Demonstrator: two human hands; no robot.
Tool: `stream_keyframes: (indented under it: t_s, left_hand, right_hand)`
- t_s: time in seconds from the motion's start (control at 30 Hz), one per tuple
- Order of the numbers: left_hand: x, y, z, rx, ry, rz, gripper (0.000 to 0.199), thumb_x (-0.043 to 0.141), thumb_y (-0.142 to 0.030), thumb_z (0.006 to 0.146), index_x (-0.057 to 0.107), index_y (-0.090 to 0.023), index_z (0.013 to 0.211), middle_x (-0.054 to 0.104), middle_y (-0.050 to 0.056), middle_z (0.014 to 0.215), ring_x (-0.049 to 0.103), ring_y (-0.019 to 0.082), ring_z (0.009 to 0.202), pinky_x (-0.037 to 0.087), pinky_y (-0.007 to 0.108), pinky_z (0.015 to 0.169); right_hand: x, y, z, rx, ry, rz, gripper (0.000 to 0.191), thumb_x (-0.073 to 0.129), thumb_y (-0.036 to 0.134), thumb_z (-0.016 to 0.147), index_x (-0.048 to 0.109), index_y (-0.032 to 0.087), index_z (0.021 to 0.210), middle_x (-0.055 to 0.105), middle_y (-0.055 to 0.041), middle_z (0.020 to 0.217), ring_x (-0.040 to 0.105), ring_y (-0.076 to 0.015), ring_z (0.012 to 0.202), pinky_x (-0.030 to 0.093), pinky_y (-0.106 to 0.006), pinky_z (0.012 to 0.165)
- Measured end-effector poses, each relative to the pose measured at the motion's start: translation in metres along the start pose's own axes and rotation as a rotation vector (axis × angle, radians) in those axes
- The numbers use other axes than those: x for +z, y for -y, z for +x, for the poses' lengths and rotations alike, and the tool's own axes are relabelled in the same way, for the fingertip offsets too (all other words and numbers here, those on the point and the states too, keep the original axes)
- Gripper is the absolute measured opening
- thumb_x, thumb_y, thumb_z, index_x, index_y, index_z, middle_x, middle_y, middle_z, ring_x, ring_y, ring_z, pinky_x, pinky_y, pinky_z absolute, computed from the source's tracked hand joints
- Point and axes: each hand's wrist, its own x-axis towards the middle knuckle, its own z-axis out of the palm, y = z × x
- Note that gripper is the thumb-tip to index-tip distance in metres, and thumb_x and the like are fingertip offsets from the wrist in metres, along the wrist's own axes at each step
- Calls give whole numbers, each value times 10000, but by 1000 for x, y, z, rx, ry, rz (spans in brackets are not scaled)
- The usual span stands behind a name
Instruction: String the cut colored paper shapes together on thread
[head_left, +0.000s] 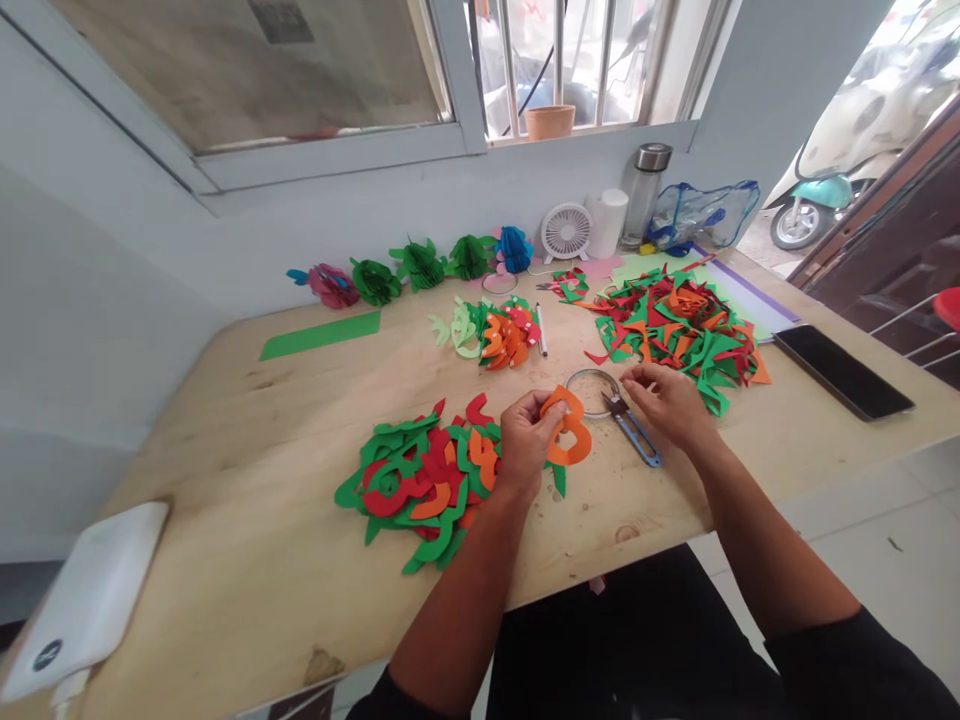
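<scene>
My left hand [526, 440] pinches an orange curved paper cut-out [576, 446] with openings in it, held above the table. To its right, my right hand [670, 400] has thumb and forefinger pressed together; whatever they grip, if anything, is too small to make out. Just left of those fingers lie a thin grey ring [576, 376], perhaps a wire coil, and a pair of blue-handled pliers [637, 436] with jaws overlapping the ring. Beside my left wrist spreads a heap of green, red and orange cut-outs [420, 475], partly hidden by that hand.
Paper scraps [675, 320] are piled at right, near a black phone [844, 370]. Mid-table sit smaller cut-outs [506, 335] and a marker [541, 330]. Folded paper figures [420, 265], a white fan [567, 234] and a glass bottle [646, 195] line the wall. A white device [90, 590] lies left.
</scene>
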Motion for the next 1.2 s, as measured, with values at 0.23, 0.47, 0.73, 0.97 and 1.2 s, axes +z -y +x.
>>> stream_keyframes:
  t_s: [0.23,0.47,0.73,0.97,1.2]
  left_hand:
    - [1,-2,0,-10,-19,11,153,659,-257,641,646,-133,729,617,-1,632,538,76,486,428,189,461]
    - [2,-2,-1,-32,-18,31,169,669,-274,632,645,-133,722,611,-1,623,537,80,496,437,189,464]
    - [2,-2,-1,-38,-4,29,149,658,-271,640,627,-142,708,585,-17,599,517,73,470,425,191,457]
    - [3,-3,-7,95,117,200,104,608,-262,712,606,-159,720,616,-1,657,563,98,569,443,200,521]
    - [12,6,-15,340,586,527,68,493,-176,801,553,-190,773,679,80,1030,614,199,1009,483,339,856]
  right_hand:
    - [9,-17,2,-54,43,-288,137,530,243,796,662,215,774,670,-35,778,587,-182,736,382,-280,640]
    - [12,-27,1,-97,74,-285,90,545,238,788,631,215,775,654,-26,762,581,-173,725,392,-273,655]
    - [14,-24,1,-104,76,-331,81,539,243,789,592,207,740,610,-30,707,550,-170,661,377,-272,615]
    - [18,-24,-2,-91,71,-367,88,508,237,807,542,213,729,622,-38,726,560,-185,692,353,-273,579]
    - [21,-28,-3,-127,91,-324,89,494,243,810,528,214,733,631,-56,747,568,-207,748,383,-286,622]
